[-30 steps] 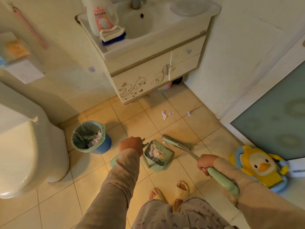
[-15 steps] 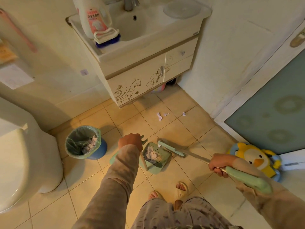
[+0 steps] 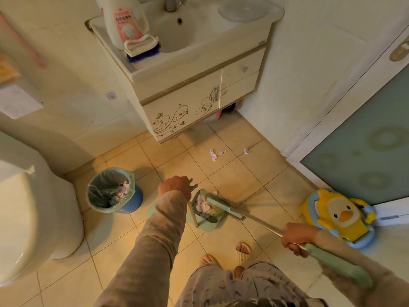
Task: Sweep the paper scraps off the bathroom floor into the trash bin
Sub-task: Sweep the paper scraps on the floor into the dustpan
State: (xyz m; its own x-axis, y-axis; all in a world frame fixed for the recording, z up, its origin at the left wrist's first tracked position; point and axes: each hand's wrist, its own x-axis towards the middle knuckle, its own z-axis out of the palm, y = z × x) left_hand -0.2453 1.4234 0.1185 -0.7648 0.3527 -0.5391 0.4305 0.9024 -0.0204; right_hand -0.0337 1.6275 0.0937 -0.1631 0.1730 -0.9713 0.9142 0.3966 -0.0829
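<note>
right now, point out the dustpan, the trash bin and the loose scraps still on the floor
dustpan [image 3: 204,210]: head view, on the scrap-filled tray
trash bin [image 3: 135,201]: head view, on the blue outer wall
loose paper scraps [image 3: 213,154]: head view, on the largest piece, on the tile in front of the vanity

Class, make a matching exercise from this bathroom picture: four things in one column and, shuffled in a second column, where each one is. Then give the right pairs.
Things
1. Dustpan
2. Bin
3. Loose scraps
4. Scrub brush

Places
A. On the edge of the sink
B. On the floor in front of the cabinet
C. Between the toilet and the dustpan
D. At the broom head, its handle in the left hand

Pairs: 1-D, 2-C, 3-B, 4-A

The left hand grips the dustpan handle; the right hand grips the broom.
</note>
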